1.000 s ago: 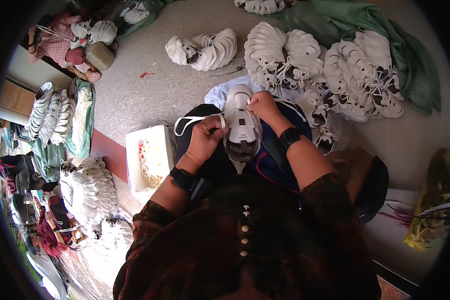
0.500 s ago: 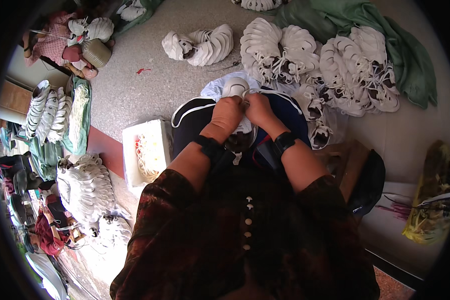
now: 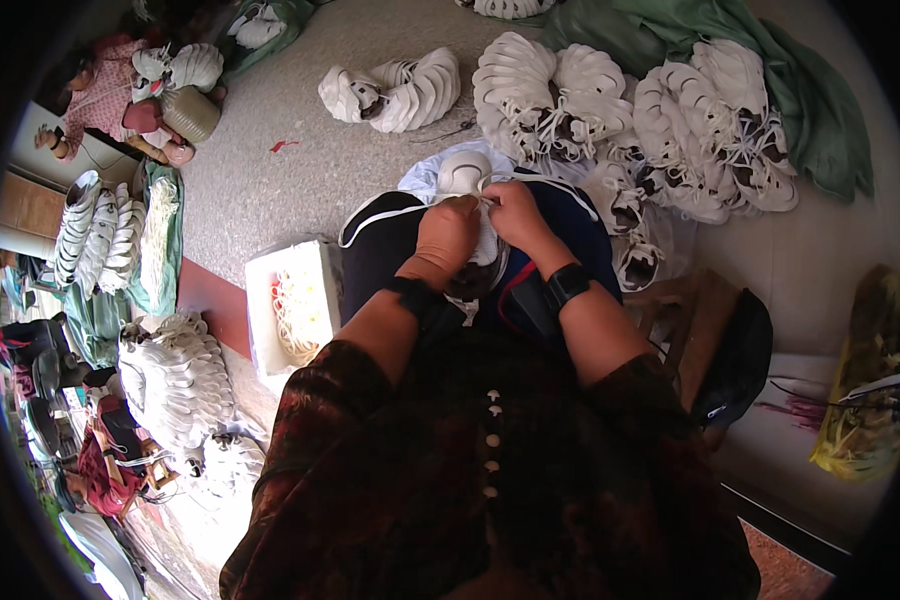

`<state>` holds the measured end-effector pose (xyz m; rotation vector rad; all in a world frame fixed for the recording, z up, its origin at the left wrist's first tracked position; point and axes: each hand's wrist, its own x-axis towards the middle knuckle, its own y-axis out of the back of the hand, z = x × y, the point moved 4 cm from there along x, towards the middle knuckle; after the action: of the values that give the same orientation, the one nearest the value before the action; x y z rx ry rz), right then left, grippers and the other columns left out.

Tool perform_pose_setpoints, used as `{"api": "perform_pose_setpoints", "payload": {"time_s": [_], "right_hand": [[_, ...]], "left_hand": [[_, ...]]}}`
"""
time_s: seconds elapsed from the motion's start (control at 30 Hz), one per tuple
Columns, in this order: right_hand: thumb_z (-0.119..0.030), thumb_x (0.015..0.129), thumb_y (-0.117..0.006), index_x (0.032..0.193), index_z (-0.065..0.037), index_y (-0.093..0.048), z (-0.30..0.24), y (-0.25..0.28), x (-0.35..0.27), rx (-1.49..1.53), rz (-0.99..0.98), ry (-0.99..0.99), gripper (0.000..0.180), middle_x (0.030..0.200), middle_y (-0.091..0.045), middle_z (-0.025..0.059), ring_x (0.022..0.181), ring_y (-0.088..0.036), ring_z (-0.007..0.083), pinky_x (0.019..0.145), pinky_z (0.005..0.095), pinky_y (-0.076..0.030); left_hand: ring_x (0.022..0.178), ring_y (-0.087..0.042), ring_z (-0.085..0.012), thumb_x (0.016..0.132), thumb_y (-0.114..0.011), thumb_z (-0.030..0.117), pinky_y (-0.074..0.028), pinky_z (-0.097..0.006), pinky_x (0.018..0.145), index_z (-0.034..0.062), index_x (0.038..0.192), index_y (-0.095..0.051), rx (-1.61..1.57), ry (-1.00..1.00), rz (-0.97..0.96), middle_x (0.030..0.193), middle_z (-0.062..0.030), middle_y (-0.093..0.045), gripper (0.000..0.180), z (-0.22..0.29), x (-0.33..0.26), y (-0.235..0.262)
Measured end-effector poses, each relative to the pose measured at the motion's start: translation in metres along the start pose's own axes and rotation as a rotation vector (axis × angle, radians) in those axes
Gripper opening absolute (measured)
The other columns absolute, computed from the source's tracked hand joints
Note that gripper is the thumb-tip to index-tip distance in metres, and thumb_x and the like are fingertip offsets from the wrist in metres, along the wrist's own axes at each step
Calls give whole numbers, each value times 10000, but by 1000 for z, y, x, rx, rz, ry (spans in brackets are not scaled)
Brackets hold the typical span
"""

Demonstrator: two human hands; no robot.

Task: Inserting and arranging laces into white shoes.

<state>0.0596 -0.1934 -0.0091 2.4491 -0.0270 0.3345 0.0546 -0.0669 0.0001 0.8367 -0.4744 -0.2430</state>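
A white shoe (image 3: 464,172) rests in my lap, its toe pointing away from me, on a pale plastic sheet (image 3: 425,176). My left hand (image 3: 446,235) is closed over the lacing area, its fingertips pinching the white shoelace (image 3: 382,213). Close beside it, my right hand (image 3: 518,216) also pinches the lace near the shoe's upper eyelets. One loose length of lace curves out to the left over my dark-clad knee, and another runs off to the right. Both hands partly cover the shoe's middle, and its heel end is shaded below my wrists.
A white box (image 3: 257,310) of coiled laces (image 3: 295,318) stands left of my legs. Stacks of white shoes (image 3: 515,85) lie ahead right beside green sacking (image 3: 820,120). More shoe stacks (image 3: 175,375) are at left, with co-workers (image 3: 105,85) beyond. A wooden stool (image 3: 705,325) is at right.
My right hand has shifted slightly up and away from the left, which has turned a little over the shoe. At far left, a co-worker's hand is now raised.
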Motion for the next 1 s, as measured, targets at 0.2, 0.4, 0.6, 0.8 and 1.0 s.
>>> {"api": "perform_pose_setpoints", "payload": {"time_s": [0.2, 0.4, 0.6, 0.8, 1.0], "right_hand": [[-10, 606, -523, 684, 9, -574, 1, 4, 1, 11, -3, 19, 95, 699, -549, 241, 727, -548, 409, 635, 439, -442], [16, 606, -515, 732, 11, -565, -2, 3, 4, -157, -53, 120, 135, 696, -534, 230, 691, -533, 393, 598, 405, -424], [16, 583, -508, 696, 12, -570, 2, 5, 7, -100, -122, 31, 130, 669, -532, 226, 638, -528, 374, 567, 369, -418], [-21, 593, -544, 663, 10, -587, 10, 0, 2, 120, -18, -111, 88, 698, -570, 216, 718, -571, 379, 622, 396, -452], [-30, 605, -556, 733, -8, -635, 8, -2, -2, 89, 52, -112, 151, 728, -598, 199, 734, -596, 351, 648, 379, -468]], "left_hand": [[692, -617, -303, 723, -530, 99, -504, -372, 573, 92, 942, -618, 158, -195, -71, 799, -152, -594, 235, 16, -13, 9], [698, -620, -282, 714, -525, 93, -506, -366, 581, 83, 824, -589, 377, -231, -206, 789, -126, -579, 128, 20, -13, 4], [712, -629, -276, 733, -555, 116, -503, -347, 605, 46, 836, -624, 252, -115, -154, 772, -138, -620, 143, 10, -9, 4], [685, -618, -330, 734, -597, 175, -492, -384, 655, 41, 789, -662, -267, 306, -70, 697, -184, -619, 160, -13, 7, -4], [694, -616, -341, 745, -578, 174, -492, -398, 653, 36, 759, -652, -116, 160, -73, 697, -182, -616, 157, 1, 12, -5]]}}
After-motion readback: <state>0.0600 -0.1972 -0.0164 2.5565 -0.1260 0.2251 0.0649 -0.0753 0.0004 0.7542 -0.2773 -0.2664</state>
